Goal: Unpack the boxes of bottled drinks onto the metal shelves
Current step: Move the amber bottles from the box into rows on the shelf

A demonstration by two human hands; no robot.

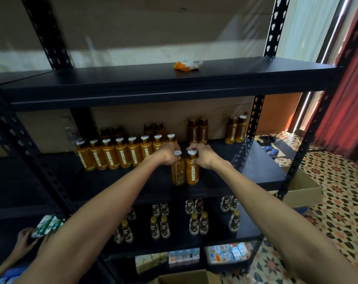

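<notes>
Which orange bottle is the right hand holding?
The right bottle of the front pair, OATSIDE label facing out; the right hand grips its cap.

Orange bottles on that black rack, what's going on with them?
A person is stocking the metal rack. Their left hand grips the cap end of one orange bottle, and their right hand grips the neighbouring bottle. Both bottles stand side by side near the front of the middle shelf. A row of matching bottles stands to their left. At the lower left, another person's hand holds a green and white carton.
</notes>
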